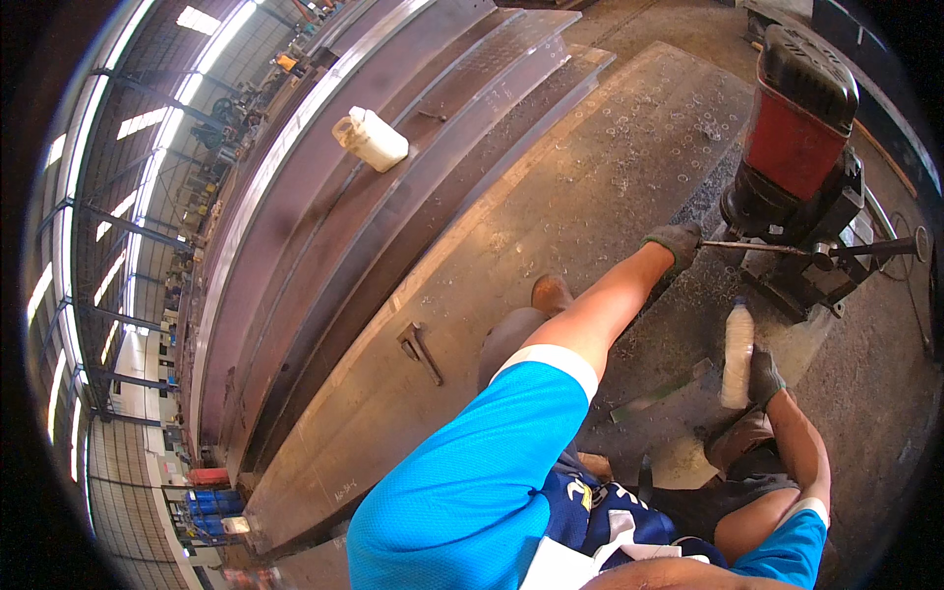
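Note:
My left hand [677, 244], in a dark work glove, is closed around the end of a thin metal feed handle [757, 246]. That handle joins the side of a red and black portable drill press [798, 128], which stands on a steel plate at the right. Below the drill, my right hand [765, 378], also gloved, grips a clear plastic bottle [737, 359] of milky liquid from its right side. The bottle is upright, with its cap end toward the drill's base. The drill's cutting tip is hidden from here.
Metal shavings [629, 128] litter the large steel plate [472, 295]. A wrench-like tool [421, 354] lies on it left of my knee. Long steel beams [334, 246] run along the left, carrying a white jerrycan [372, 140]. A cable [910, 285] trails beyond the drill.

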Tool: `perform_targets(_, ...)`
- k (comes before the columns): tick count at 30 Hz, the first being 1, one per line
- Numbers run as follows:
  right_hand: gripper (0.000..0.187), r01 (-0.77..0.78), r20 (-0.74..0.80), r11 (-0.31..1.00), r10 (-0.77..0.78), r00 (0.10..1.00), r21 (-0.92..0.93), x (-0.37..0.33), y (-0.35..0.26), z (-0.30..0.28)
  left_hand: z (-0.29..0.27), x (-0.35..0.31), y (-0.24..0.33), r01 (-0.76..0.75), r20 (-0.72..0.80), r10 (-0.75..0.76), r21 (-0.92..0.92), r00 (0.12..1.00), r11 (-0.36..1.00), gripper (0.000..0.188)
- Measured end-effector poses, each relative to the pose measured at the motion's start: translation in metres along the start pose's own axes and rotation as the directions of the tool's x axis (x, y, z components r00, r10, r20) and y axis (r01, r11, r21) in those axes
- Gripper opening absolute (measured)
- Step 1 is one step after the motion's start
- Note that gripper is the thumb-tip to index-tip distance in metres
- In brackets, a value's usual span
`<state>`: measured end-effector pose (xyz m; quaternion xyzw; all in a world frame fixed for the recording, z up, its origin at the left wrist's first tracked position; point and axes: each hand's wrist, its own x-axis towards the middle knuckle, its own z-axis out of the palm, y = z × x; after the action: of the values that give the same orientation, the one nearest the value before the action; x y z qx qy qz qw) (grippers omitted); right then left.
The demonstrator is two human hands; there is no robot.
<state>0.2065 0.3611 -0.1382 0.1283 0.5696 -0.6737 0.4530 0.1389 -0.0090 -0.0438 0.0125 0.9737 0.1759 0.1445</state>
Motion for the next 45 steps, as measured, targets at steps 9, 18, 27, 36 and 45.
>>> perform_targets(9,0.051,0.025,-0.076,0.995,-0.033,0.997,-0.095,-0.006,-0.001,0.005,0.003,0.005,0.0,0.021,0.016,-0.021,-0.012,1.0,1.0,0.037)
perform_targets(18,0.039,0.491,0.392,0.841,-0.383,0.837,-0.226,0.135,0.083,-0.143,0.019,0.016,-0.011,-0.045,-0.021,0.045,-0.014,0.999,0.999,0.036)
perform_targets(27,0.04,0.013,-0.088,0.992,-0.024,0.996,-0.122,0.017,0.011,-0.012,0.02,0.015,-0.009,-0.011,0.001,0.011,-0.018,1.0,1.0,0.04)
perform_targets(36,0.042,0.02,-0.085,1.0,-0.019,0.996,0.009,0.009,0.01,-0.002,0.009,0.012,-0.004,-0.059,0.036,0.059,-0.001,0.998,0.998,0.04)
perform_targets(45,0.044,0.109,-0.035,0.985,-0.114,0.993,-0.131,0.003,0.008,-0.006,0.016,0.011,-0.002,-0.02,-0.01,0.02,-0.03,1.0,0.999,0.034)
